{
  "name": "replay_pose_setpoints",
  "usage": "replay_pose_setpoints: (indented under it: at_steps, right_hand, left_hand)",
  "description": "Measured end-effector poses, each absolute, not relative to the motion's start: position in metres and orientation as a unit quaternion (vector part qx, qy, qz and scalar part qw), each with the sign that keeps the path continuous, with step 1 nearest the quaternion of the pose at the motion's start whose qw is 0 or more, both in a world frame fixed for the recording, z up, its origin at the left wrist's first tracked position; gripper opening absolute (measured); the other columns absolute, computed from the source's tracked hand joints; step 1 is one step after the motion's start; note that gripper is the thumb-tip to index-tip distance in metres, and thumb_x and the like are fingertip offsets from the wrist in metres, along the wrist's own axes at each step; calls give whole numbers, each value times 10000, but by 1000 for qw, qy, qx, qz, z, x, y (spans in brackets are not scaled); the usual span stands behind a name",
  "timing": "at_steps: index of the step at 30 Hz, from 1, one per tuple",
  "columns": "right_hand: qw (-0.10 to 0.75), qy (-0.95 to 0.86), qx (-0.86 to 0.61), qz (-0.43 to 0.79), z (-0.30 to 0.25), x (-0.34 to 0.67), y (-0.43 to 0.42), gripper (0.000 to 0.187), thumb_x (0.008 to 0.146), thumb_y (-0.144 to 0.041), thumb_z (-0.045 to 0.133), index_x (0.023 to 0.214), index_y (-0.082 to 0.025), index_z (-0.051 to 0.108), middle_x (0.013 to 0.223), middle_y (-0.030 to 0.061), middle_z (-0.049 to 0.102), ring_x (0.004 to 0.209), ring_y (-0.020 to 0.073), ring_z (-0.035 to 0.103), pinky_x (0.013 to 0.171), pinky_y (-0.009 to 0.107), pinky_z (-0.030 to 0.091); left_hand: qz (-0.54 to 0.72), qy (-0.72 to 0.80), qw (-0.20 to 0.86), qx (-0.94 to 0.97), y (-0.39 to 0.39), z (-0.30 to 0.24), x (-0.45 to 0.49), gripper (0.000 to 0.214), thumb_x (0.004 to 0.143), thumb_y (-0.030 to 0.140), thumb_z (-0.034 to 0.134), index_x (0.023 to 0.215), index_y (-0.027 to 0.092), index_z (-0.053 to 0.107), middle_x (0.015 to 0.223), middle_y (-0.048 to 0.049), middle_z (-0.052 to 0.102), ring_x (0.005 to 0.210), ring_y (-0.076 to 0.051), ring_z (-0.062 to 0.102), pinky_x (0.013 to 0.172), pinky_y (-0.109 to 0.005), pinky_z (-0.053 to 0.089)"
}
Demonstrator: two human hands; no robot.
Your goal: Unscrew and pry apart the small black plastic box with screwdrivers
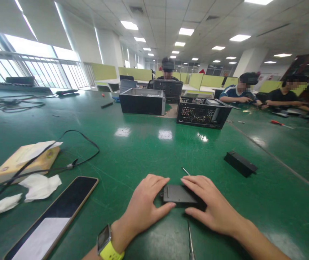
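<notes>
- We judge the step in hand to be steadying or setting the flat black box (180, 194) with two hands; the stage of the work beyond that we cannot tell.
- From here, we think any move calls for an even hold at both ends, so the box stays level and does not twist or slip.
- Our left hand (146, 202) is bent round the box's left end, fingers along its far edge, thumb along its near edge.
- Our right hand (213, 204) grips the right end likewise and covers much of it; how hard either hand presses, we cannot tell.
- The box therefore lies between our palms, just above or on the green table (132, 155); its underside is hidden from us.
- A thin metal shaft (186, 171) pokes out just beyond our right fingertips, while a screwdriver (190, 238) points toward the box from the near side, apart from both thumbs.
- A second black part (240, 164) rests beyond our right hand, and a phone (54, 216) lies left of our left hand.
</notes>
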State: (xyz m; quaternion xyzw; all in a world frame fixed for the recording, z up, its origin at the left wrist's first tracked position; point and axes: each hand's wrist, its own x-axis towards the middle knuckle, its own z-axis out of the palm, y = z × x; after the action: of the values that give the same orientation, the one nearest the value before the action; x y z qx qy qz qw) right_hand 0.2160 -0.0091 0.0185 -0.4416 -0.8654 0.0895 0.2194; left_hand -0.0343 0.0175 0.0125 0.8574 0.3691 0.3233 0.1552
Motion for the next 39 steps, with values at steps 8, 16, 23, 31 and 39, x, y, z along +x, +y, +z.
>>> replay_pose_setpoints:
  at_steps: [8, 16, 23, 31, 39]
  right_hand:
    - [185, -774, -585, 158, 25, 265, -1, 215, 878, -356, 563, 1041, -219, 591, 1054, 79, 637, 981, 240, 588, 871, 389, 453]
    - [144, -730, -638, 200, 26, 271, 5, 221, 851, -383, 542, 907, -222, 682, 804, 27, 686, 698, 195, 595, 623, 295, 408]
    - [158, -724, -637, 209, 20, 281, 11, 262, 858, -383, 522, 949, -211, 698, 826, 32, 694, 723, 197, 609, 658, 298, 434]
    - [132, -726, -650, 183, 19, 278, 9, 224, 794, -378, 605, 948, -222, 652, 913, 50, 664, 805, 221, 608, 722, 321, 428]
    - [131, -722, -653, 187, 20, 280, 9, 207, 792, -385, 606, 909, -221, 650, 873, 42, 660, 766, 213, 599, 688, 319, 417]
  left_hand:
    - [343, 366, 172, 848, 17, 14, -34, 346, 813, 270, 730, 1126, 160, 631, 1068, -103, 660, 982, -269, 601, 858, -434, 514]
    - [348, 369, 176, 844, 18, 15, -32, 307, 803, 277, 739, 1073, 172, 642, 1029, -92, 664, 955, -264, 609, 835, -427, 520]
    - [348, 368, 163, 847, 18, 13, -34, 281, 809, 302, 725, 1049, 176, 651, 1004, -89, 666, 935, -267, 612, 815, -439, 515]
    - [351, 372, 165, 843, 17, 14, -32, 272, 791, 285, 726, 1027, 171, 654, 998, -88, 662, 922, -266, 615, 805, -440, 520]
    - [352, 367, 166, 845, 18, 14, -33, 270, 797, 268, 722, 1036, 171, 643, 995, -91, 665, 918, -262, 616, 807, -435, 523]
